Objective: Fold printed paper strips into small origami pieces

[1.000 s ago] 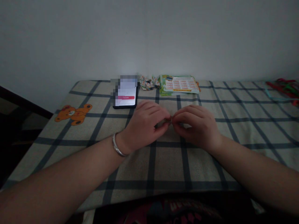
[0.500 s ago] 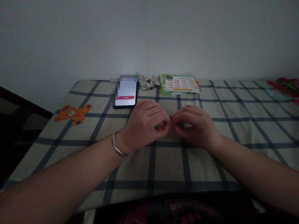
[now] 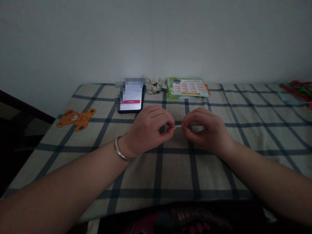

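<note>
A thin pale strip (image 3: 178,126) spans the small gap between my two hands, just above the checked tablecloth. My left hand (image 3: 153,126), with a silver bangle (image 3: 120,150) on its wrist, pinches one end between thumb and fingertips. On the other side my right hand (image 3: 206,128) is closed in a pinch on the strip too. Most of the strip is hidden by the fingers, so its exact kind does not show.
Behind my hands lie a lit phone (image 3: 131,97), a crumpled patterned wrapper (image 3: 156,86) and a stack of printed cards (image 3: 188,87) by the wall. An orange bear cutout (image 3: 77,119) is at left. Red and green strands (image 3: 298,91) lie far right.
My hands have drawn slightly apart, the left one leftward and the right one rightward. The pale strip now shows between the fingertips, which were almost touching before.
</note>
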Action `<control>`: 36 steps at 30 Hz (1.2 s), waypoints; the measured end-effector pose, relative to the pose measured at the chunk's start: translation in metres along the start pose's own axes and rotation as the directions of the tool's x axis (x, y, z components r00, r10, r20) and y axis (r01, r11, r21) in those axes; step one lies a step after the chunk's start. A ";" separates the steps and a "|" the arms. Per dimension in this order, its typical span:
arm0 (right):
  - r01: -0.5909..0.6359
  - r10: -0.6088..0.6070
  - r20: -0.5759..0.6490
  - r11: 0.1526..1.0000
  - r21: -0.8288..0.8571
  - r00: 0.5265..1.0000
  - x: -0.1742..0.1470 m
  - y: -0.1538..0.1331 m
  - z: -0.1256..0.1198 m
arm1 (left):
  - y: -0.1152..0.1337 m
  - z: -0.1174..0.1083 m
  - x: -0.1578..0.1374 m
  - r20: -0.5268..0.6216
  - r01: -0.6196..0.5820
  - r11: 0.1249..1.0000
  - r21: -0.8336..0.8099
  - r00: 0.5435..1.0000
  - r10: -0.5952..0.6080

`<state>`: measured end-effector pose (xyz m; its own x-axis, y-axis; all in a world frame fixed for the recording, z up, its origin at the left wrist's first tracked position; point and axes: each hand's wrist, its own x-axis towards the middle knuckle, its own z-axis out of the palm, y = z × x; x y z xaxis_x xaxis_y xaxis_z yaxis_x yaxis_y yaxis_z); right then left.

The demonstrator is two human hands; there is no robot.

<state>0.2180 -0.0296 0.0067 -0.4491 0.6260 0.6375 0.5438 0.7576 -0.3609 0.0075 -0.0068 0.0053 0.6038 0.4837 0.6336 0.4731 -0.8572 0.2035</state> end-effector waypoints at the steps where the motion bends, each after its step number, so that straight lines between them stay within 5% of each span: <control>1: -0.001 0.001 0.004 1.000 0.004 1.000 0.000 0.000 0.000 | 0.000 0.000 0.000 -0.006 -0.013 1.000 0.001 1.000 0.013; 6: 0.009 -0.010 0.027 1.000 0.022 1.000 -0.002 0.003 0.003 | 0.001 0.002 -0.001 -0.011 -0.105 0.994 0.041 0.994 0.105; 22: -0.085 0.085 0.054 0.996 0.001 0.995 -0.002 0.004 0.001 | 0.000 0.001 0.001 0.019 -0.083 0.992 0.092 0.996 0.082; 29: -0.303 0.301 0.040 0.949 0.085 0.953 -0.004 0.013 0.004 | -0.007 -0.001 0.000 -0.005 0.154 0.988 -0.005 0.988 -0.154; 36: -0.421 0.430 0.025 0.868 0.263 0.903 -0.004 0.025 0.006 | -0.010 0.002 0.000 0.046 0.418 0.872 -0.255 0.906 -0.421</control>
<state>0.2294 -0.0119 -0.0091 -0.1892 0.8953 0.4034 0.4746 0.4430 -0.7606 0.0046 0.0021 0.0018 0.3771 0.8073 0.4540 0.5015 -0.5901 0.6327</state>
